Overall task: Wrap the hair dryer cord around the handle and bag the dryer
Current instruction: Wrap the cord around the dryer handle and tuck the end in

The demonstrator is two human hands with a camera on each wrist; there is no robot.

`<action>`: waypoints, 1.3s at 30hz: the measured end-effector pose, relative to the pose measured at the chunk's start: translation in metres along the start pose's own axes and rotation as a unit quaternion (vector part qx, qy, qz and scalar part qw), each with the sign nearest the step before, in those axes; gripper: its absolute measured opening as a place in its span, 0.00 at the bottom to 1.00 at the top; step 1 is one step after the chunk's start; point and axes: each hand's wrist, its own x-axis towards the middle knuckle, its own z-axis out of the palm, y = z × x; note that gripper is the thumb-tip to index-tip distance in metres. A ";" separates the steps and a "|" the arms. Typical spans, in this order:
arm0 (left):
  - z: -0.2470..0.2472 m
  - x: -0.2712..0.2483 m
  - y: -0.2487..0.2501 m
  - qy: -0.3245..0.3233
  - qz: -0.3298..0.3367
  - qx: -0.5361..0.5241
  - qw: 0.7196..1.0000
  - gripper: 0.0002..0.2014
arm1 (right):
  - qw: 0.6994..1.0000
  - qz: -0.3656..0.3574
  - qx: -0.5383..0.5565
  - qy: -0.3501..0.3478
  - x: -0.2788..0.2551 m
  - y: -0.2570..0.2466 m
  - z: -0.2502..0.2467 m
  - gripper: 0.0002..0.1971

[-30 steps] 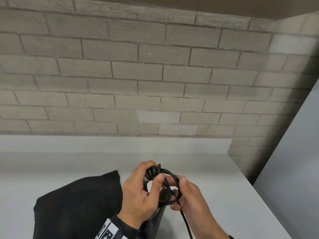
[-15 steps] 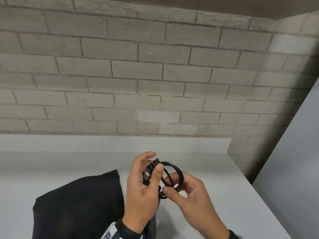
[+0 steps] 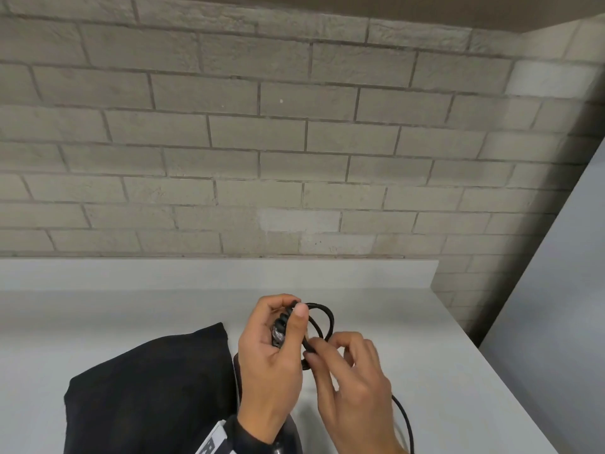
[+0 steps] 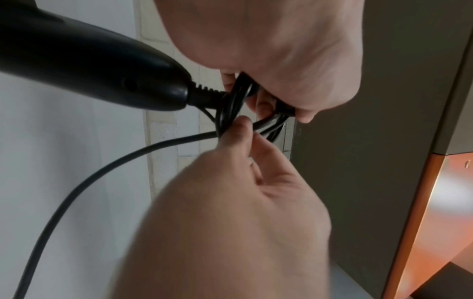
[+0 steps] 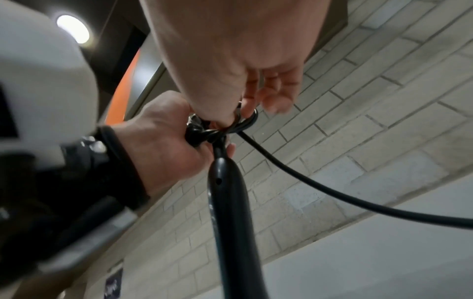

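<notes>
Head view, with both wrist views. Left hand (image 3: 270, 365) closed round a small bundle of cord coils (image 3: 314, 326) at the butt of the dryer handle (image 5: 230, 212), thumb pressed over the top of the loops. Right hand (image 3: 352, 385) just beside it, fingers (image 4: 238, 129) pinched narrow on the strand where it leaves the coils. Hair dryer (image 4: 84, 68) held above the bench (image 3: 376, 322), handle end uppermost, body hanging down below the left wrist and mostly hidden in the head view. Long axis of the handle roughly vertical, coils gathered at its upper end by the strain relief rather than laid along its length. Loose cord (image 5: 320, 182) trailing down and to the right from the right-hand pinch, out of frame; remaining length and plug not visible. Black bag (image 3: 147, 388) flat on the bench to the left of both hands, nearer the left hand; mouth not discernible. Wrapping judged partly done, bagging not begun. Relation governing the next turn: free strand on the right side of the handle, right hand the nearer to it, each loop to be carried across the handle's axis against the left thumb's hold. Risk judged: loops springing open if the thumb lifts.
</notes>
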 end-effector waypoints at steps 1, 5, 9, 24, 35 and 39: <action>0.000 0.001 -0.001 -0.004 0.011 0.010 1.000 0.12 | 0.999 0.026 0.036 -0.015 -0.001 -0.001 -0.001 0.12; -0.001 0.001 -0.007 -0.014 0.042 0.047 0.998 0.11 | 0.955 0.186 0.210 -0.096 0.004 -0.006 -0.010 0.05; -0.007 0.002 -0.018 -0.031 0.071 0.113 0.991 0.09 | 0.878 0.319 0.323 -0.150 0.018 -0.010 -0.031 0.09; -0.009 0.014 -0.032 -0.097 0.126 0.148 0.976 0.16 | 0.683 0.425 0.540 -0.250 0.044 -0.005 -0.068 0.16; -0.015 0.018 -0.039 -0.117 0.137 0.160 0.971 0.10 | 0.830 0.263 0.435 -0.228 0.027 0.004 -0.059 0.07; -0.013 0.020 -0.040 -0.112 0.144 0.168 0.969 0.09 | 0.890 0.219 0.346 -0.198 0.014 0.005 -0.052 0.08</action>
